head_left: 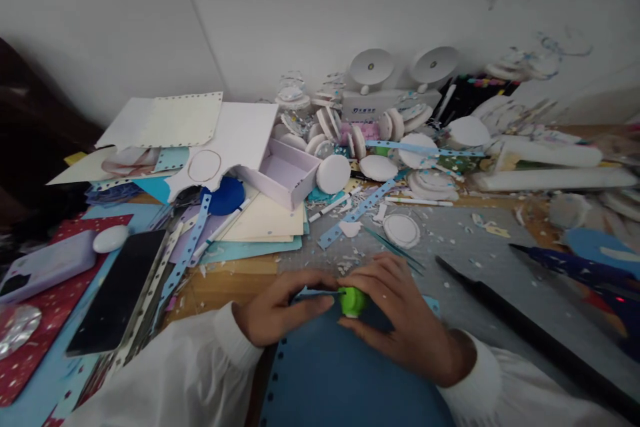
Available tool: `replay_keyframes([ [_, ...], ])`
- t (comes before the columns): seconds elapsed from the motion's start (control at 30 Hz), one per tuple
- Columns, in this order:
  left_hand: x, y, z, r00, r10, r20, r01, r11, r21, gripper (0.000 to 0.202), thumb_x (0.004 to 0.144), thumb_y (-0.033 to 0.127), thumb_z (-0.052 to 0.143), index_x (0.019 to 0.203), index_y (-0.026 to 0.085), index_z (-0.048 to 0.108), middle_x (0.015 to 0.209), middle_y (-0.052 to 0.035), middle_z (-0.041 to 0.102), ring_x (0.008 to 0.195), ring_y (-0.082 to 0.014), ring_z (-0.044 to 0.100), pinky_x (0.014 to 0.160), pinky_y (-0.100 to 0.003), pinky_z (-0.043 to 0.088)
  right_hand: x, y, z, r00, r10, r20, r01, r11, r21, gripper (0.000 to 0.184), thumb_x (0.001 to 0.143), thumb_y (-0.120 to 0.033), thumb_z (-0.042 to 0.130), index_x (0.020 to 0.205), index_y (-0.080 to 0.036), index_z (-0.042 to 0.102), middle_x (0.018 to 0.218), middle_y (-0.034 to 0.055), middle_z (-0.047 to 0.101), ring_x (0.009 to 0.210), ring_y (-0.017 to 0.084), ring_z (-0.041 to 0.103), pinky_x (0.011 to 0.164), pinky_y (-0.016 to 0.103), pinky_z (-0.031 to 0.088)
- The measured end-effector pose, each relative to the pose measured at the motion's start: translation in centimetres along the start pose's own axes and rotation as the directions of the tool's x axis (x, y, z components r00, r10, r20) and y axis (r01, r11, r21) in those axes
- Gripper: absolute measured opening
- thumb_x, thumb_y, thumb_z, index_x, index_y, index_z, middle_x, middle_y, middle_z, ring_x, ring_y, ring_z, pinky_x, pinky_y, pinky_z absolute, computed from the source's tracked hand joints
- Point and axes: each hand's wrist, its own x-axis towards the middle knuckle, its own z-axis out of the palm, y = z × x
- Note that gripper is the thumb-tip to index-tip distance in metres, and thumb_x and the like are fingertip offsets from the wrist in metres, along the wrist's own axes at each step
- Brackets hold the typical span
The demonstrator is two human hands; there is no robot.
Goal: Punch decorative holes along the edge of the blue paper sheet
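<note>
My right hand [400, 313] is closed around a small green hole punch [353, 301], pressing it at the top edge of a large blue sheet [345, 373] that lies in front of me. My left hand [280, 310] pinches a thin blue strip [320, 293] that runs into the punch, fingers closed on it. The two hands almost touch at the punch. White sleeves cover both wrists. The blue sheet has a row of small holes along its left edge.
A grey cutting mat [465, 247] strewn with paper scraps lies beyond the hands. Behind it stand a lilac box [283, 177], white foam discs [333, 173], punched blue strips [357, 210] and card stacks. A black phone [120, 293] lies left, a long black tool [525, 327] and glue gun [575, 267] right.
</note>
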Motion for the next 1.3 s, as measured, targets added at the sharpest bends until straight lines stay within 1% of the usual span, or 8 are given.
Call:
replay_keyframes([
  [0.17,0.0,-0.6,0.0,0.997,0.081,0.018,-0.081,0.997,-0.001,0.025,0.087,0.024,0.054,0.109,0.02,0.064,0.108,-0.0056,0.068,0.102,-0.0192,0.062,0.091,-0.03,0.047,-0.1,0.2,-0.1,1.0,0.02,-0.011,-0.019,1.0,0.018,0.032,0.079,-0.023,0.065,0.107,-0.018,0.051,0.096,0.007,0.061,0.09,0.023,0.052,0.081,0.041,0.038],
  [0.33,0.2,-0.2,0.0,0.993,0.108,0.036,-0.108,0.994,-0.009,0.027,0.084,0.019,0.057,0.109,0.02,0.066,0.104,-0.0073,0.07,0.097,-0.0198,0.065,0.086,-0.029,0.05,-0.1,0.0,-0.2,0.992,0.023,-0.125,-0.021,1.0,0.015,0.026,0.074,-0.021,0.069,0.089,-0.02,0.049,0.09,0.005,0.057,0.085,0.021,0.05,0.076,0.039,0.04],
  [0.53,0.5,0.6,-0.4,0.957,0.237,0.167,-0.233,0.972,-0.042,0.042,0.073,0.019,0.067,0.115,0.019,0.064,0.105,-0.0114,0.066,0.095,-0.0238,0.063,0.084,-0.034,0.05,-0.3,-0.1,-0.3,0.986,-0.081,-0.149,0.072,0.996,-0.061,0.017,0.076,-0.02,0.063,0.082,-0.021,0.046,0.089,0.0037,0.056,0.084,0.02,0.05,0.084,0.043,0.039],
  [0.63,0.4,0.7,-0.2,0.942,0.315,0.113,-0.317,0.948,0.006,0.048,0.069,0.024,0.072,0.116,0.019,0.062,0.109,-0.0131,0.064,0.099,-0.0257,0.062,0.087,-0.037,0.049,-0.3,-0.1,-0.3,0.983,-0.122,-0.135,0.109,0.99,-0.094,0.01,0.08,-0.02,0.058,0.083,-0.021,0.048,0.088,0.0032,0.057,0.082,0.019,0.051,0.087,0.044,0.038],
  [0.73,0.2,0.7,0.5,0.925,0.377,0.037,-0.379,0.914,0.144,0.047,0.068,0.032,0.075,0.111,0.018,0.063,0.102,-0.0135,0.067,0.096,-0.0251,0.063,0.084,-0.037,0.051,-0.2,-0.3,-0.3,0.984,-0.12,-0.131,0.107,0.989,-0.104,0.008,0.081,-0.02,0.057,0.084,-0.021,0.05,0.087,0.003,0.059,0.08,0.018,0.052,0.086,0.042,0.038],
  [0.93,-0.1,0.9,2.1,0.888,0.448,-0.106,-0.363,0.822,0.438,0.037,0.066,0.034,0.078,0.097,0.017,0.067,0.087,-0.0101,0.07,0.08,-0.0213,0.066,0.071,-0.031,0.054,0.0,-0.4,-0.1,0.989,-0.122,-0.082,0.115,0.99,-0.087,0.01,0.084,-0.028,0.056,0.083,-0.019,0.053,0.084,0.0041,0.06,0.079,0.018,0.051,0.084,0.039,0.037],
  [1.13,-0.2,1.0,3.2,0.847,0.492,-0.199,-0.346,0.796,0.496,0.026,0.063,0.019,0.072,0.089,0.015,0.068,0.081,-0.0084,0.07,0.071,-0.0193,0.064,0.065,-0.03,0.053,-0.1,-0.3,0.4,0.997,-0.077,-0.023,0.077,0.997,-0.029,0.018,0.088,-0.036,0.05,0.082,-0.018,0.053,0.084,0.0052,0.059,0.08,0.02,0.05,0.082,0.04,0.037],
  [1.3,-0.1,1.0,3.4,0.83,0.497,-0.254,-0.33,0.804,0.494,0.026,0.062,0.017,0.071,0.088,0.016,0.068,0.078,-0.007,0.069,0.07,-0.0184,0.064,0.064,-0.029,0.053,-0.2,-0.5,0.6,0.998,-0.055,-0.039,0.054,0.998,-0.01,0.011,0.086,-0.03,0.052,0.084,-0.019,0.053,0.085,0.005,0.059,0.081,0.021,0.049,0.083,0.039,0.038],
])
